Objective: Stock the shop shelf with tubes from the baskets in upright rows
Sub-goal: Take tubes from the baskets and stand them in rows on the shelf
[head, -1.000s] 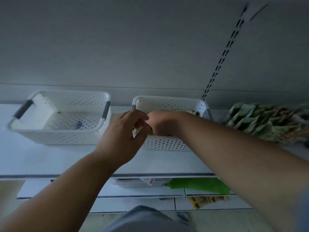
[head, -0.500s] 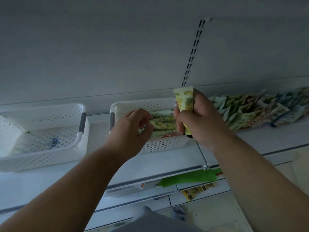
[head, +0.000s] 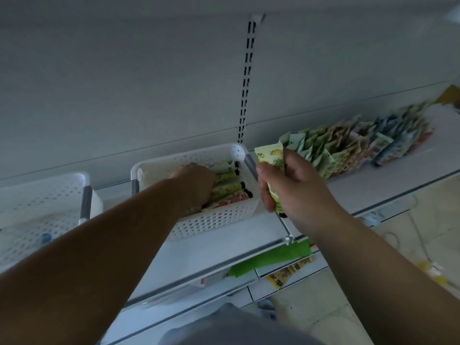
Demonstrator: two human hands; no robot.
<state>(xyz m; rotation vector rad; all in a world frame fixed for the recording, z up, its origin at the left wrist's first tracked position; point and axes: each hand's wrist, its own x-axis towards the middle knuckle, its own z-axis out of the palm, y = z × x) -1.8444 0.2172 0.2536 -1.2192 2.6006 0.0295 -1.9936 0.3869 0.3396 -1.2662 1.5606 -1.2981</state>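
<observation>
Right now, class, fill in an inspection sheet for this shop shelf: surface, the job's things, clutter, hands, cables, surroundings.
Surface: pale grey metal shelf, bare at its front edge.
Job's things: white perforated plastic basket holding tubes lying flat; yellow-green printed tube held upright; stocked rows of green, orange and blue tubes to the right.
Clutter: second white perforated basket at left, nearly empty, one small blue item inside.
Hands: left hand reaches into the basket, grip hidden; right hand grips the yellow-green tube.
Cables: nothing seen.
Surroundings: slotted upright rail; green packet on the lower shelf.

green sheet (head: pixel 271 260), yellow packets (head: pixel 288 273) below
</observation>
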